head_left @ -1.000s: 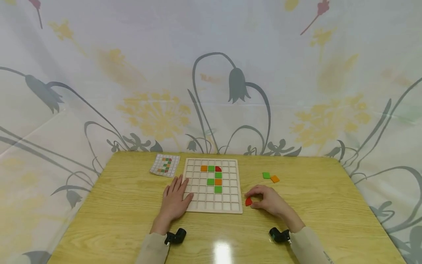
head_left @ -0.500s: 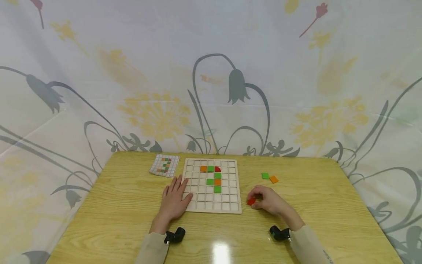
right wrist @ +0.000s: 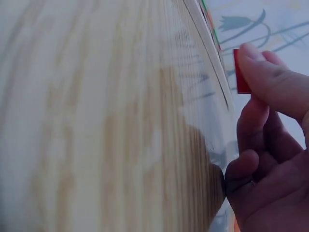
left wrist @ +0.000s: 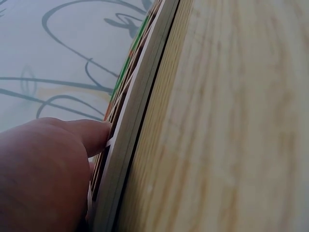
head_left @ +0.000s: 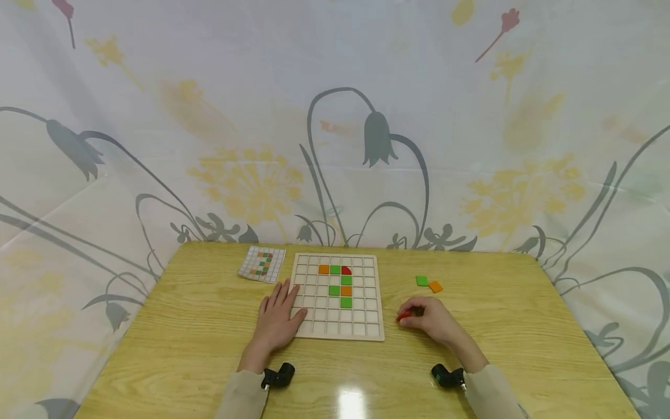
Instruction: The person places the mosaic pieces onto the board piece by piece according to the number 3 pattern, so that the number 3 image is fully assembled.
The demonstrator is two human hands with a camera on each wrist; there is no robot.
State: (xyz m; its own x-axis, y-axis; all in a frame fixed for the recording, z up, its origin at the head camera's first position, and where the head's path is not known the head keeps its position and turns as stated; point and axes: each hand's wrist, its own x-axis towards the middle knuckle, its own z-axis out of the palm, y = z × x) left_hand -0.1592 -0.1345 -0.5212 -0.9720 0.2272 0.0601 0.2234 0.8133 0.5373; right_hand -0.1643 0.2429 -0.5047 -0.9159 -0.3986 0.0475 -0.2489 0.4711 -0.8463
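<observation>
A pale wooden grid board (head_left: 314, 326) lies on the table; orange and green squares and one red rounded tile (head_left: 346, 270) sit in its cells. My left hand (head_left: 277, 320) rests flat at the board's left edge, fingers straight; in the left wrist view its thumb (left wrist: 91, 135) touches the rim. To the right of the board my right hand (head_left: 431, 320) pinches a red tile (head_left: 403, 316) between thumb and fingers. The right wrist view shows that red tile (right wrist: 240, 72) held up off the table, partly covered by the thumb.
A printed card (head_left: 262, 263) with a coloured grid pattern lies behind the left hand. A loose green square (head_left: 421, 281) and an orange square (head_left: 435, 286) lie to the right of the board. A flower-patterned curtain stands behind the table (head_left: 188, 337).
The red tile has been turned in the right hand's fingers, from showing its face to nearly edge-on. The right hand has drawn slightly right, away from the board. The left hand stays put.
</observation>
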